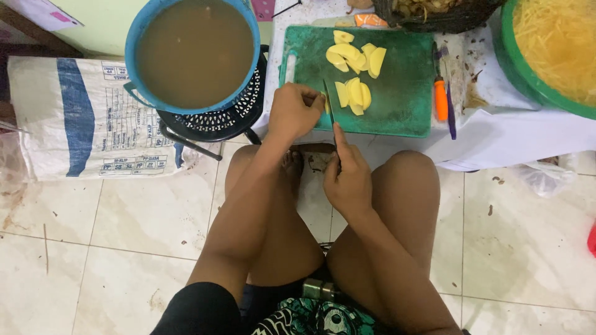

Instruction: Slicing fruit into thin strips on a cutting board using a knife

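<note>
A person sits over a tiled floor (124,248) facing a green cutting board (403,93), with a blue bucket (139,28) of brown liquid to its left. Pale yellow potato slices (354,59) lie on the board. The right hand (347,177) grips a knife (329,108) upright, while the left hand (295,111) curls closed over a piece at the board's near edge.

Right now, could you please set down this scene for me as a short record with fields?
Left hand: left hand presses a pale yellow piece against the near edge of the green cutting board.
Right hand: right hand grips a knife, blade over the board.
On board: yellow potato pieces in two groups.
Beside board: orange-handled peeler.
Left of board: blue tub of brown water on a black stool.
Top right: green basin of yellow shreds.
Floor: pale tiles, printed sack.
</note>
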